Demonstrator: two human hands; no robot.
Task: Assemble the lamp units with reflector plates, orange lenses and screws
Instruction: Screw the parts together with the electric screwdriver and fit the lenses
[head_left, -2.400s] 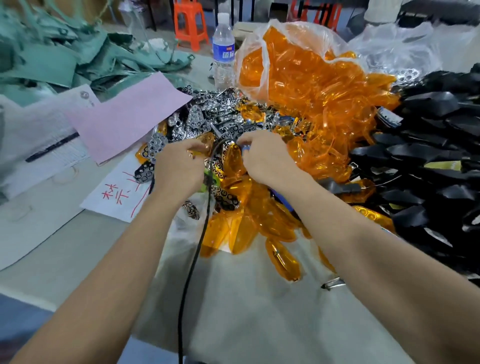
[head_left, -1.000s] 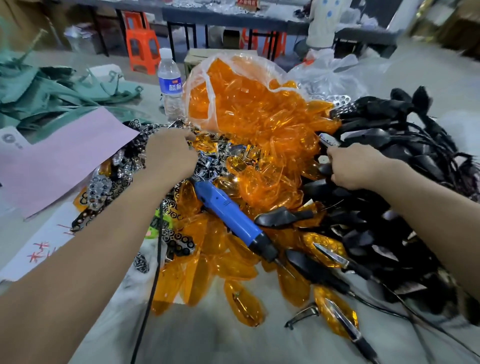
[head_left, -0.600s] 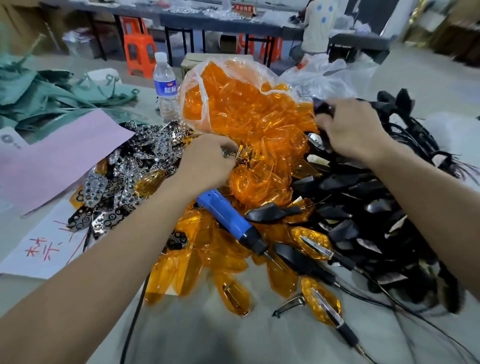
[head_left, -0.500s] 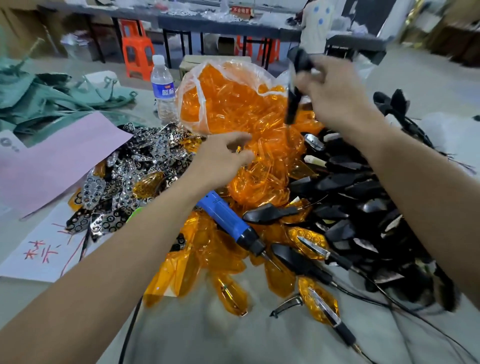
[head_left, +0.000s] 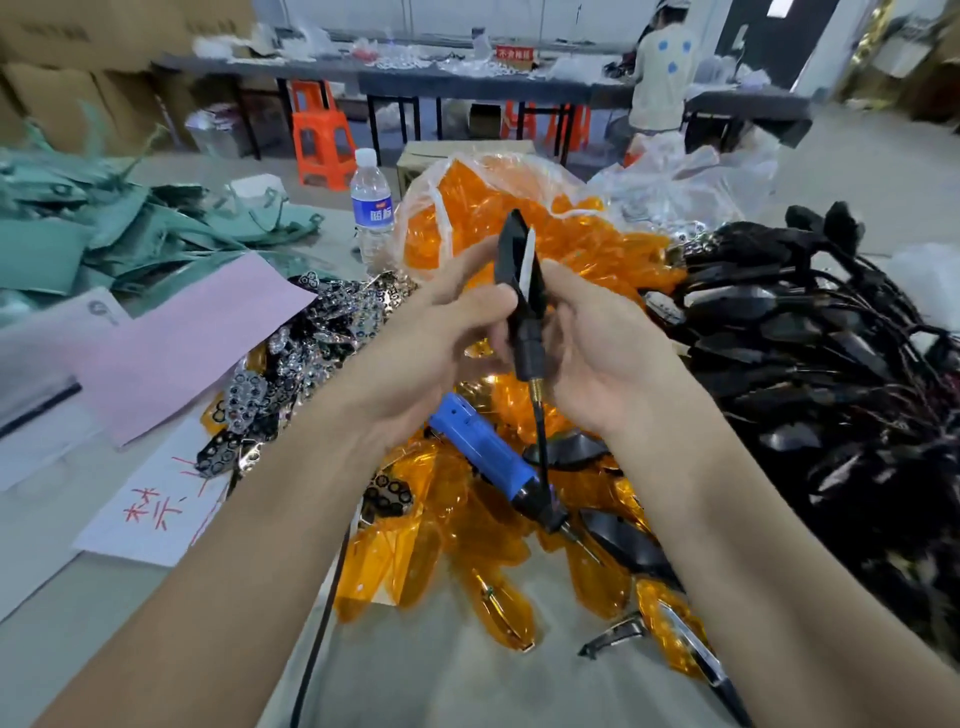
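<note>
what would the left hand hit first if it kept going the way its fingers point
The black lamp housing, held upright by the right hand; the left hand looks almost on it.

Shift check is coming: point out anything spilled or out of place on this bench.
Orange lenses spill from their open plastic bag across the bench, and the blue electric screwdriver lies loose on top of that heap.

The heap of see-through plastic lenses (head_left: 587, 249) is orange. The electric screwdriver (head_left: 483, 457) is blue. The flat metal reflector plates (head_left: 311, 332) are silver with dark rings (like little eyes). The raised lamp unit (head_left: 511, 260) is black.
</note>
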